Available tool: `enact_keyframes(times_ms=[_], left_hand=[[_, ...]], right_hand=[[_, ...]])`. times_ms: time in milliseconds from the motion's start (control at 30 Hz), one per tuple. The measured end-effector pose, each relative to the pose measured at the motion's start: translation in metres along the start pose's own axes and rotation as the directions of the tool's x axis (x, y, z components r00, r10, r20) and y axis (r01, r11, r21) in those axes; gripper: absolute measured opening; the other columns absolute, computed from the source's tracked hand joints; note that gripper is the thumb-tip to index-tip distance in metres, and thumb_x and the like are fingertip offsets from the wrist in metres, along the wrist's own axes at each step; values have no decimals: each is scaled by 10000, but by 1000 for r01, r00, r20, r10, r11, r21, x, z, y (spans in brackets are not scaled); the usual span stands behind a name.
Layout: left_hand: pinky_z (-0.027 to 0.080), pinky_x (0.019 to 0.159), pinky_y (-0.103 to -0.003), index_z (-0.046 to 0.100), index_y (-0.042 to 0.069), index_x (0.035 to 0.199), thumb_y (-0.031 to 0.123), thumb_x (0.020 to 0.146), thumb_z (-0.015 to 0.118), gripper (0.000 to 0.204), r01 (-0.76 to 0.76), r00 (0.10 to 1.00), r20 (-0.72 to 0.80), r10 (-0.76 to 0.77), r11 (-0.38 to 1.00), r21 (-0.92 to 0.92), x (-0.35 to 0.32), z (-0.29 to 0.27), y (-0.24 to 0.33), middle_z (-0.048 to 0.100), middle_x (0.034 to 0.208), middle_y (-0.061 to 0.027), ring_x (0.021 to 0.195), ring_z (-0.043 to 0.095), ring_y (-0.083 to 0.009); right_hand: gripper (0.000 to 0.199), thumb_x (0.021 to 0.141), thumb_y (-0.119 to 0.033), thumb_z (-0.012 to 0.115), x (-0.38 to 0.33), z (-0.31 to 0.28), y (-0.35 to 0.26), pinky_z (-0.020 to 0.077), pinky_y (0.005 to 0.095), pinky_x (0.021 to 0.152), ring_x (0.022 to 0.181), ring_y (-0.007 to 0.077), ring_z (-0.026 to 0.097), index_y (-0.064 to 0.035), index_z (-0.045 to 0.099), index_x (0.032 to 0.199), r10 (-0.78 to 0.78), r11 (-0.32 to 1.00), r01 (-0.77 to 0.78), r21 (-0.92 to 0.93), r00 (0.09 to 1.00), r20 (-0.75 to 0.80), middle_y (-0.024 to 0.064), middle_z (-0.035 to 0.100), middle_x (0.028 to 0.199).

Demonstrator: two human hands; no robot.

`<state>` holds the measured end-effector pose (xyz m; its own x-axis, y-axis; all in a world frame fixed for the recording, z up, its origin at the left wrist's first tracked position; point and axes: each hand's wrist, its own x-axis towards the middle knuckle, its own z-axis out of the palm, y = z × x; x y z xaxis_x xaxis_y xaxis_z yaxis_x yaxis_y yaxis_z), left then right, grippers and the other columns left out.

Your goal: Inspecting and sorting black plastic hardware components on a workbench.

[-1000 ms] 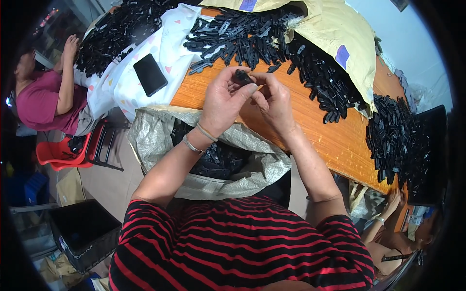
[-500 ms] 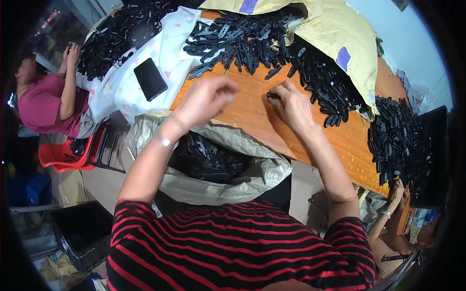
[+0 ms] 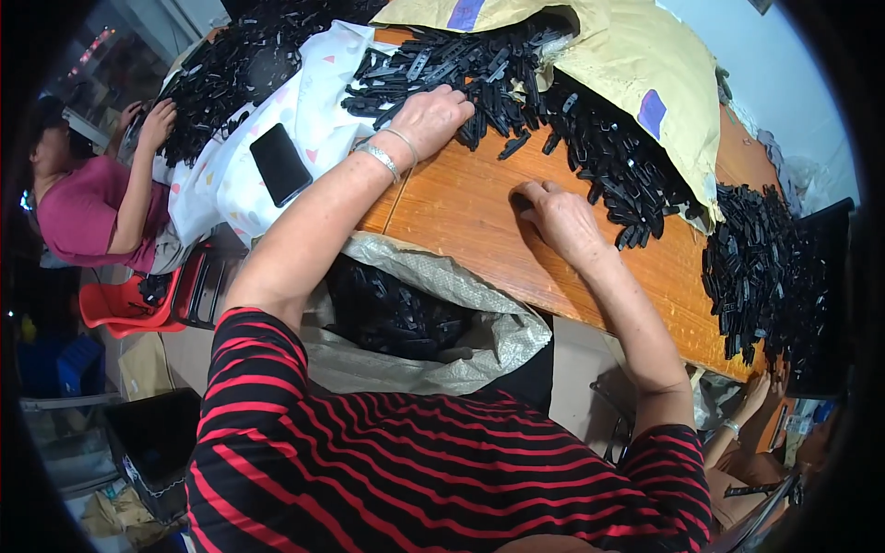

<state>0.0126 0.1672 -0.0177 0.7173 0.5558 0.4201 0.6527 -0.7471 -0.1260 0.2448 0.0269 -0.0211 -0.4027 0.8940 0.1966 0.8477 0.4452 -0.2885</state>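
Observation:
My left hand (image 3: 431,120) reaches to the near edge of a heap of slim black plastic pieces (image 3: 479,78). Its fingers are curled down at the heap, and their tips are hidden, so what they pinch does not show. Over the bare wood of the table (image 3: 461,207), my right hand (image 3: 564,219) is closed, thumb and fingers bent together. Whatever sits in that grip cannot be made out. Below my forearms, an open woven sack (image 3: 507,341) holds many more black pieces (image 3: 392,309).
A black phone (image 3: 281,164) lies on a patterned white sheet (image 3: 318,101) at left. A yellowish sack (image 3: 636,64) spills black pieces (image 3: 627,180) at right. Another heap (image 3: 751,258) lies farther right. One person (image 3: 101,207) sits at left; another person's hand (image 3: 758,392) shows at lower right.
My left hand has moved away from above the sack's far rim to the black heap. My right hand stays near its place; the black piece seen in its fingers no longer shows.

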Motion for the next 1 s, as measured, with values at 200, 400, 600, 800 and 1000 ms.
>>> enact_keyframes(times_ms=[200,400,600,800,1000], left_hand=[[537,735,-323,603,69,945,75,769,664,187,20,1000,-6,-20,998,-54,-11,-10,8,625,894,-59,865,606,-257],[566,717,-223,551,24,1216,29,906,608,316,441,770,487,-413,-208,-873,-47,-36,52,639,962,-42,861,655,-119],[525,650,-202,584,12,1105,4,854,646,259,328,766,464,-445,-350,-877,-64,-54,82,643,931,-30,797,632,-83],[520,726,-203,552,2,1099,-5,865,642,251,283,828,342,-446,-194,-939,-68,-63,86,635,975,-36,847,618,-72],[534,798,-226,537,-19,1103,-23,873,617,243,282,815,215,-538,43,-959,-71,-64,97,624,992,-46,877,624,-86]], right_hand=[[306,744,-56,716,1,-14,1,513,441,739,859,402,632,0,594,1019,61,998,-56,-38,988,141,219,645,911],[198,819,-46,700,5,-22,-27,510,298,633,726,187,653,20,624,989,225,922,-243,302,970,91,133,614,816],[210,846,-45,700,11,1,-58,461,210,600,686,81,576,24,660,1040,277,799,-13,601,896,-348,44,571,871],[215,827,-39,712,18,1,-76,464,236,589,669,115,581,15,671,1032,172,861,77,503,886,-430,69,573,821],[208,781,-16,733,20,-3,-76,483,267,582,651,153,592,0,692,984,111,906,95,412,887,-449,84,587,781]])
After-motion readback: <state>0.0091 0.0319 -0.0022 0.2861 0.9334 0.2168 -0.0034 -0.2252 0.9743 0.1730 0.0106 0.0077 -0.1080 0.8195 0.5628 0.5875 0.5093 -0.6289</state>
